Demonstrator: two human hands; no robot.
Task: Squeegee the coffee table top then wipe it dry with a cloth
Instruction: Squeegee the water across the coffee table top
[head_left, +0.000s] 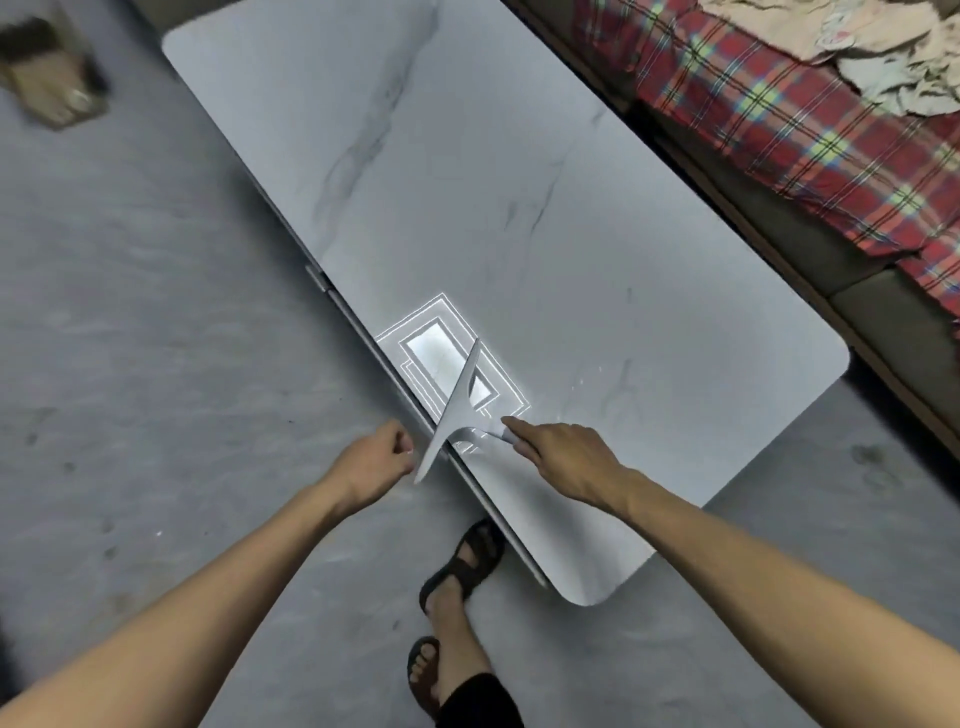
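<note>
A long marble-look coffee table top (467, 171) runs from upper left to lower right. My right hand (561, 457) is shut on the handle of a pale grey squeegee (457, 400), index finger stretched along it. The blade lies at the table's near long edge, its lower end hanging past the edge. A bright ceiling-light reflection sits under the blade. My left hand (376, 460) hovers over the floor just left of the blade, fingers curled with nothing in it. No cloth is on the table.
Grey concrete floor (156, 312) lies left of and below the table. A sofa with a red plaid cover (810, 130) and crumpled pale fabric (893, 67) runs along the far side. My sandalled feet (467, 566) stand near the table's near corner. A brown object (52, 78) sits at top left.
</note>
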